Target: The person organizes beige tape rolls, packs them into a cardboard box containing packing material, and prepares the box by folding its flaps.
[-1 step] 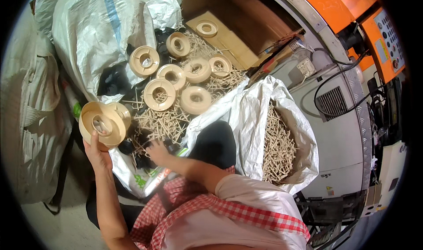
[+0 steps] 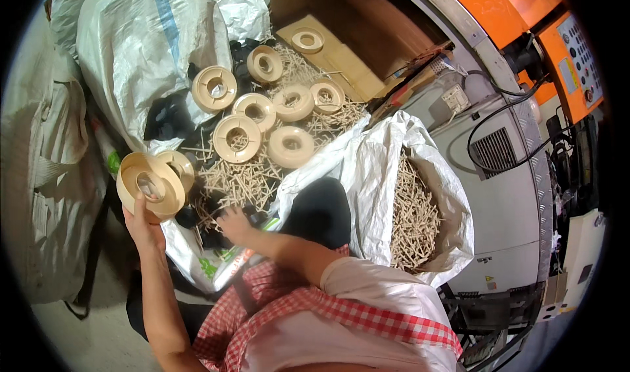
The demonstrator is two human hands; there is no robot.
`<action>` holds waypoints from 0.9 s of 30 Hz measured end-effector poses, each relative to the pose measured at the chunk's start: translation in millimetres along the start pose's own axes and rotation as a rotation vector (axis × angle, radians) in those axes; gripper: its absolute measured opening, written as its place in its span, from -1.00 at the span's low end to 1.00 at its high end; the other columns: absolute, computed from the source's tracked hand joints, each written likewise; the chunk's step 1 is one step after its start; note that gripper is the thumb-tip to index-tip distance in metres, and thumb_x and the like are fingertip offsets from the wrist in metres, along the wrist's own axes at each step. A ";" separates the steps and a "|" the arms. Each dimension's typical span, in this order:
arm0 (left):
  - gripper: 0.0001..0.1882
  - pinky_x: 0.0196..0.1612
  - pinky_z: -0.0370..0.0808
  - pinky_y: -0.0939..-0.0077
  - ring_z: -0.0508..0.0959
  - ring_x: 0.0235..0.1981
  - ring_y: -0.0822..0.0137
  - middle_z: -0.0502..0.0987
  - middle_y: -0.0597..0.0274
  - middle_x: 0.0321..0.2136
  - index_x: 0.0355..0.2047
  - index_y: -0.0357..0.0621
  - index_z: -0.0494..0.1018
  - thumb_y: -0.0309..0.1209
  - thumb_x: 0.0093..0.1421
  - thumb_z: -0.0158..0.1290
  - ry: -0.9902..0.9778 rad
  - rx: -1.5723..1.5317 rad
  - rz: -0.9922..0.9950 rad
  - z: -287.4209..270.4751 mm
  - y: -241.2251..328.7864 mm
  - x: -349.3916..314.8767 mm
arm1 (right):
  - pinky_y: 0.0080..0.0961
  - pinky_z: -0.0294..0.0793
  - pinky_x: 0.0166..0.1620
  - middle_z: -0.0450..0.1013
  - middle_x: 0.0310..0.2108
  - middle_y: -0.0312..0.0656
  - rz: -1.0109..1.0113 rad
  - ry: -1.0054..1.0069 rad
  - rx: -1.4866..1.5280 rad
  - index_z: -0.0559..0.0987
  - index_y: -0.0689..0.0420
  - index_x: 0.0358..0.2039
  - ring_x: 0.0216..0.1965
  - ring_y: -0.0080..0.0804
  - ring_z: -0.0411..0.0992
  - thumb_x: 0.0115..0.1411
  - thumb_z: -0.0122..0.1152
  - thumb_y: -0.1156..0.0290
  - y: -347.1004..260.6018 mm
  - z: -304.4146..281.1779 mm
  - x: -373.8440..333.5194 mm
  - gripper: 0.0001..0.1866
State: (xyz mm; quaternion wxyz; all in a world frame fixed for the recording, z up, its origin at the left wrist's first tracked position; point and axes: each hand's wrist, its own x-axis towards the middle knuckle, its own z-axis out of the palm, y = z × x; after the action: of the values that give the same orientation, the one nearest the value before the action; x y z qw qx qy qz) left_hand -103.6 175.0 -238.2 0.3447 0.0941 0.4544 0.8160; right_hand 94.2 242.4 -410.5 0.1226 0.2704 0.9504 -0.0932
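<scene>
My left hand holds up a round beige plastic piece, a deep ring with a raised collar round its central hole. Its thumb lies over the near rim, and fingertips show through the hole. Another beige ring rests right behind the held piece. Low over the pile, my right hand has its fingers curled in at the near edge, among short beige sticks and black pieces. What these fingers hold, if anything, is hidden. Several more beige rings lie across the sticks beyond both hands.
At the right, a white woven sack holds many short beige sticks. A cardboard box stands at the back, beside a grey machine with an orange control panel. Large white sacks crowd the left. My dark-clad knee borders the pile.
</scene>
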 end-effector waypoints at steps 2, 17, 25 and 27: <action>-0.48 -0.06 0.41 0.44 0.43 -0.11 0.32 0.39 0.17 -0.10 0.04 -0.25 0.23 -0.38 0.08 0.11 -0.037 0.047 -0.025 -3.4 -1.2 9.5 | -0.18 0.13 -0.04 0.48 -0.44 -0.18 -0.010 0.027 -0.030 0.48 0.08 -0.32 -0.24 -0.24 0.40 0.06 -0.05 0.39 4.4 6.2 8.9 -0.82; -0.44 -0.06 0.34 0.48 0.41 -0.15 0.38 0.40 0.21 -0.15 0.00 -0.26 0.26 -0.36 0.01 0.18 0.152 0.119 0.081 -15.5 64.3 16.5 | -0.22 0.34 -0.13 0.41 -0.28 0.02 -0.183 0.341 0.417 0.45 0.20 -0.27 -0.18 -0.04 0.37 -0.01 0.13 0.35 19.1 -20.5 22.9 -0.71; -0.51 -0.12 0.37 0.50 0.43 -0.21 0.40 0.41 0.26 -0.21 -0.03 -0.21 0.30 -0.31 0.05 0.15 0.114 0.182 -0.084 -20.4 39.1 20.1 | -0.33 0.41 -0.26 0.33 -0.27 -0.03 -0.010 0.180 0.246 0.41 0.17 -0.29 -0.32 -0.18 0.41 0.00 0.00 0.46 10.2 -3.0 93.5 -0.79; -0.50 -0.08 0.34 0.50 0.42 -0.19 0.41 0.41 0.28 -0.22 -0.04 -0.20 0.30 -0.30 0.04 0.16 0.103 0.233 -0.096 -21.9 36.3 20.6 | -0.35 0.41 -0.31 0.31 -0.24 -0.13 -0.024 0.057 -0.012 0.40 0.08 -0.21 -0.32 -0.23 0.42 0.06 0.01 0.41 3.3 -21.5 80.0 -0.76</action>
State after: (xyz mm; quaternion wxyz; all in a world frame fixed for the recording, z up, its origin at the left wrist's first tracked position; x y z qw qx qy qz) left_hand -146.5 160.9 -224.7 0.3465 0.0694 0.5671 0.7440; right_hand 26.2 289.6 -413.0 0.0960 0.2609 0.9571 -0.0812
